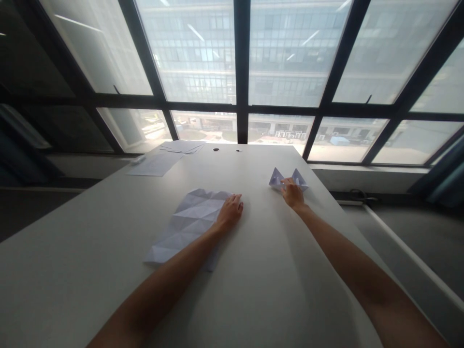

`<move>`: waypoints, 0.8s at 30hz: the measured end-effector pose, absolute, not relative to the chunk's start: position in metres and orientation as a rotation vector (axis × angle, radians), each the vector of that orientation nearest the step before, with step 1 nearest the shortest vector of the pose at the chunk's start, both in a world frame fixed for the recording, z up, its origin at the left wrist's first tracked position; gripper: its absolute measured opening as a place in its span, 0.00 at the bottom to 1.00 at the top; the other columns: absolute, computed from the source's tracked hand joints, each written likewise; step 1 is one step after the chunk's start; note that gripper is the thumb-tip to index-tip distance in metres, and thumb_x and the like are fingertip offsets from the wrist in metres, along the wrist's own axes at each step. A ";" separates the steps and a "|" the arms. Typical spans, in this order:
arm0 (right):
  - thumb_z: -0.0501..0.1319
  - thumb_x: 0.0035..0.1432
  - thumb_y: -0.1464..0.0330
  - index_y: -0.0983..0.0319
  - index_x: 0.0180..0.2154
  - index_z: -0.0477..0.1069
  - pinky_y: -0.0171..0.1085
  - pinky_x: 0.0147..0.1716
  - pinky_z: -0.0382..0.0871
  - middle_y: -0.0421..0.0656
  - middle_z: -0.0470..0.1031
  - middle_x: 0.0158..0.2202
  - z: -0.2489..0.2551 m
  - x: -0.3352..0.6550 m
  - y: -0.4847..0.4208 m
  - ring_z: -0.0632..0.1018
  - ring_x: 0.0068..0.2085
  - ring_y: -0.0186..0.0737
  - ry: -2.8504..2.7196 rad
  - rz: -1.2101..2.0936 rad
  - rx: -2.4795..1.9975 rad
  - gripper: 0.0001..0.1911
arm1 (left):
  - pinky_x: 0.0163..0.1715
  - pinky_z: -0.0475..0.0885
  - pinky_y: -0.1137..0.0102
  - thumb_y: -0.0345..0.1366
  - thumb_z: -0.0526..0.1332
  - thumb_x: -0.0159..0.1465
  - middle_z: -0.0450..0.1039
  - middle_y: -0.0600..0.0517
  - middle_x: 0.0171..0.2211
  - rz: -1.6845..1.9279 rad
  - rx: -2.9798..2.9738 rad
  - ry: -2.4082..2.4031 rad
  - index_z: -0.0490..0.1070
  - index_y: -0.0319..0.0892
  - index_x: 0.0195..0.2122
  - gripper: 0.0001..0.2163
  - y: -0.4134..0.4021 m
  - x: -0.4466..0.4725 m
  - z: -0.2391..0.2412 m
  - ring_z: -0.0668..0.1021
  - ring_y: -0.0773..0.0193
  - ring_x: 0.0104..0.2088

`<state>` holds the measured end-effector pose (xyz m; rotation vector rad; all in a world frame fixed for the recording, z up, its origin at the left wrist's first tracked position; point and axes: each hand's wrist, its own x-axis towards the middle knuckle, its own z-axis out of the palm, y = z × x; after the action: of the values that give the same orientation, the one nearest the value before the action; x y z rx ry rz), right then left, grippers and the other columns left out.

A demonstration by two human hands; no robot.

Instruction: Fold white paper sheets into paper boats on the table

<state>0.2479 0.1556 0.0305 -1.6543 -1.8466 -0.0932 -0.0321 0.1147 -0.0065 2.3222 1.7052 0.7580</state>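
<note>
While the left hand [230,211] lies palm-down, fingers loosely extended, across the right side of a creased paper sheet [192,212], apparently steadying it, well in from the white table's [90,280] left edge, the right hand [293,194] sits nearer the right edge, fingers at the middle of a two-peaked origami form [276,179]; pinching or merely resting, cannot tell. Creased sheet: matte, ridged in triangles. Form: crisp, pointed. Far left corner: smooth flat sheets [155,166].
</note>
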 end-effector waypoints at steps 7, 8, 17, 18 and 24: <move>0.55 0.58 0.77 0.65 0.38 0.76 0.39 0.42 0.69 0.48 0.75 0.38 0.015 0.213 0.115 0.76 0.39 0.44 -1.848 0.025 -1.349 0.12 | 0.61 0.63 0.61 0.39 0.52 0.70 0.69 0.43 0.58 1.088 2.304 1.488 0.64 0.41 0.60 0.19 0.106 -0.028 0.007 0.70 0.56 0.59; 0.55 0.58 0.76 0.64 0.38 0.76 0.39 0.41 0.69 0.47 0.74 0.37 0.014 0.202 0.099 0.76 0.38 0.42 -1.851 0.073 -1.285 0.12 | 0.60 0.64 0.61 0.40 0.53 0.70 0.68 0.43 0.58 1.163 2.271 1.455 0.63 0.41 0.61 0.19 0.105 -0.026 0.008 0.70 0.55 0.59; 0.59 0.61 0.65 0.59 0.44 0.76 0.38 0.35 0.71 0.47 0.75 0.40 0.021 0.157 0.012 0.75 0.38 0.42 -1.794 0.400 -1.100 0.12 | 0.39 0.71 0.70 0.32 0.60 0.62 0.77 0.53 0.34 1.276 1.989 1.322 0.73 0.44 0.50 0.15 0.098 -0.019 0.016 0.78 0.63 0.34; 0.59 0.60 0.64 0.60 0.46 0.75 0.40 0.37 0.72 0.49 0.75 0.43 0.021 0.160 0.018 0.75 0.41 0.44 -1.705 0.371 -1.135 0.14 | 0.38 0.71 0.71 0.33 0.61 0.62 0.77 0.54 0.33 1.257 1.992 1.291 0.73 0.45 0.51 0.15 0.095 -0.018 0.017 0.77 0.63 0.33; 0.61 0.57 0.60 0.63 0.52 0.73 0.43 0.39 0.74 0.52 0.77 0.50 0.009 0.173 0.042 0.78 0.44 0.47 -1.583 0.796 -1.087 0.23 | 0.31 0.68 0.73 0.36 0.61 0.62 0.68 0.58 0.24 1.006 2.153 1.061 0.68 0.46 0.56 0.20 0.081 -0.008 0.017 0.72 0.66 0.26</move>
<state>0.1735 0.0423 0.0088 -1.0873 -1.5827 0.7960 -0.0084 0.0806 0.0166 2.1533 1.0610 1.0057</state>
